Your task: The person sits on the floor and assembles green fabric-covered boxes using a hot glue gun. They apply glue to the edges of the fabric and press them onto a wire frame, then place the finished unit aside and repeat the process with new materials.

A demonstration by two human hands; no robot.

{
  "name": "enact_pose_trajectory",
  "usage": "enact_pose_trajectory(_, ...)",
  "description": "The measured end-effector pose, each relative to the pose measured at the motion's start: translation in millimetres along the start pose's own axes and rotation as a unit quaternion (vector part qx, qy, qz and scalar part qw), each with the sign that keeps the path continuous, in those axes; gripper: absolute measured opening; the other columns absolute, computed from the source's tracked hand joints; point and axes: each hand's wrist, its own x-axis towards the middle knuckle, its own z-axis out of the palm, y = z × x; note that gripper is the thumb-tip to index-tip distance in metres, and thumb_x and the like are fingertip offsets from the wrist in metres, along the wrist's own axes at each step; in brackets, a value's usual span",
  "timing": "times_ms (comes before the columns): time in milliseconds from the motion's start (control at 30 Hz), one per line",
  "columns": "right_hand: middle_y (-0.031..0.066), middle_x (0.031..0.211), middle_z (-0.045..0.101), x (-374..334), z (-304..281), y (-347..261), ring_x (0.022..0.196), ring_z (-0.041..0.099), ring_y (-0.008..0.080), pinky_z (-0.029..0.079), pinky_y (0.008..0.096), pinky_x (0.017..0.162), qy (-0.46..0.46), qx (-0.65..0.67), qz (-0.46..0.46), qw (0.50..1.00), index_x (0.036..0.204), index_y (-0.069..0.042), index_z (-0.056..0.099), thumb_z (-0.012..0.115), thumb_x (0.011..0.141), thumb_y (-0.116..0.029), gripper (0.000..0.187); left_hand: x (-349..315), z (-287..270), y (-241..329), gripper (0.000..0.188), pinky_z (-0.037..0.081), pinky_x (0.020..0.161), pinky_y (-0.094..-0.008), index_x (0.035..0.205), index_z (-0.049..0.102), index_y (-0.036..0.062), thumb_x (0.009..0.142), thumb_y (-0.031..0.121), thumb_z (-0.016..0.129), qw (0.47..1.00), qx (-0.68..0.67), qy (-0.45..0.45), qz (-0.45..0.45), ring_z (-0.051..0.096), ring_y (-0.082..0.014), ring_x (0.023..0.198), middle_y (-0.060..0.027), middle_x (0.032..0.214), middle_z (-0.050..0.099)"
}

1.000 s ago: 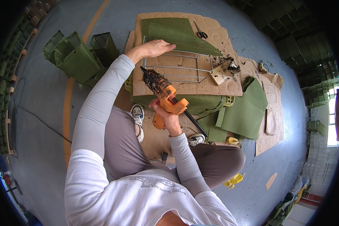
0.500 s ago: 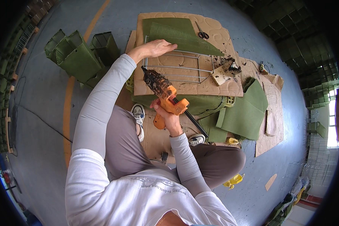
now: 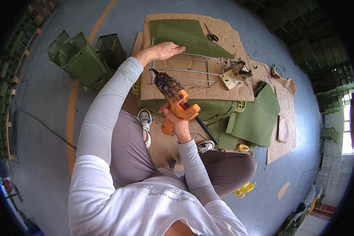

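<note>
My right hand (image 3: 177, 122) is wrapped round the grip of an orange glue gun (image 3: 181, 105). Dark, burnt-looking residue crusts the gun's front, and a black glue stick (image 3: 206, 130) sticks out of its back. The nozzle points up and left, close to the left end of a wire frame (image 3: 192, 70); whether it touches the wire I cannot tell. A green fabric sheet (image 3: 190, 37) lies folded over the frame's far side. At the sheet's near left edge, my left hand (image 3: 165, 51) is closed on sheet and wire together, its fingertips partly hidden.
Cardboard (image 3: 224, 92) covers the low work surface. Black scissors (image 3: 211, 35) and a residue-covered scrap (image 3: 236, 76) lie on it. Green fabric boxes (image 3: 82, 59) stand at left, and loose green fabric (image 3: 259, 114) lies at right. A yellow plastic piece (image 3: 244, 189) is on the floor.
The glue gun in my right hand has shifted slightly to the right, its nozzle still near the frame's left end. My left hand has stayed almost in place.
</note>
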Motion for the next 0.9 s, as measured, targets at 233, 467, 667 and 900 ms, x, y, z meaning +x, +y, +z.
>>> enact_pose_trajectory(233, 0.0026, 0.084, 0.06, -1.8, -2.8, -0.5, 0.08, 0.055, 0.0106, 0.042, 0.0246, 0.073, 0.014, -0.015, -0.018, 1.0, 0.091, -0.004, 0.055, 0.061, 0.084, -0.007, 0.01, 1.0, -6.5, 5.2, 0.069, 0.039, 0.061, -0.0373, 0.101, 0.062, -0.0014, 0.094, 0.059, 0.029, 0.999, 0.021, -0.041, -0.027, 0.041, -0.0175, 0.056, -0.0027, 0.051, 0.027)
enact_pose_trajectory(467, 0.0038, 0.085, 0.06, -5.0, -5.1, 1.8, 0.082, 0.056, 0.0125, 0.044, 0.0268, 0.076, 0.015, 0.01, -0.025, 1.0, 0.093, -0.003, 0.054, 0.061, 0.084, -0.005, 0.012, 3.1, -4.0, 0.5, 0.067, 0.038, 0.062, -0.037, 0.097, 0.06, -0.0027, 0.095, 0.057, 0.03, 0.999, 0.009, -0.035, -0.022, 0.039, -0.0176, 0.057, -0.0019, 0.054, 0.025)
enact_pose_trajectory(667, 0.0051, 0.087, 0.058, -7.4, -5.1, -1.6, 0.084, 0.056, 0.0151, 0.045, 0.0295, 0.08, 0.019, 0.031, -0.032, 0.999, 0.094, -0.003, 0.053, 0.06, 0.084, -0.003, 0.012, -1.1, -4.2, 2.7, 0.067, 0.039, 0.063, -0.0367, 0.099, 0.061, -0.002, 0.095, 0.057, 0.03, 0.999, -0.003, -0.03, -0.02, 0.04, -0.017, 0.058, -0.0023, 0.054, 0.026)
enact_pose_trajectory(900, 0.0048, 0.086, 0.057, -8.5, -7.2, -4.6, 0.083, 0.056, 0.015, 0.044, 0.0296, 0.079, 0.027, 0.032, -0.032, 0.999, 0.093, -0.003, 0.052, 0.06, 0.085, -0.003, 0.012, -1.8, -2.1, 2.7, 0.067, 0.038, 0.061, -0.0369, 0.091, 0.06, -0.0025, 0.095, 0.058, 0.03, 1.0, -0.009, -0.019, -0.02, 0.038, -0.0168, 0.056, -0.0019, 0.054, 0.024)
